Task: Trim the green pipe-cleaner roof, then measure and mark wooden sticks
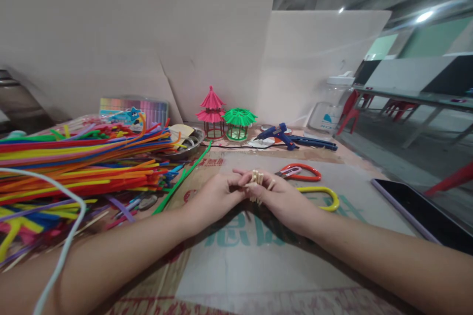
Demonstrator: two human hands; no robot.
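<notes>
Above the middle of the table, my two hands meet around a small bunch of short pale wooden sticks point(257, 177). My right hand point(283, 199) is closed around the bunch, with stick ends showing between its fingers. My left hand point(219, 194) is closed too, thumb and fingers pinched at the bunch's left side; its fingertips are partly hidden. Just beyond my right hand lie scissors point(312, 172) with one orange-red and one yellow handle loop, partly covered by that hand. A translucent sheet point(229, 270) with green lettering spreads beneath my hands.
Colourful pipe cleaners point(84, 157) are heaped at left, crossed by a white cable point(70, 236). Behind stand a pink pavilion model point(211, 113), a green one point(239, 120), a blue glue gun point(275, 134) and a clear bottle point(327, 110). A phone point(428, 216) lies right.
</notes>
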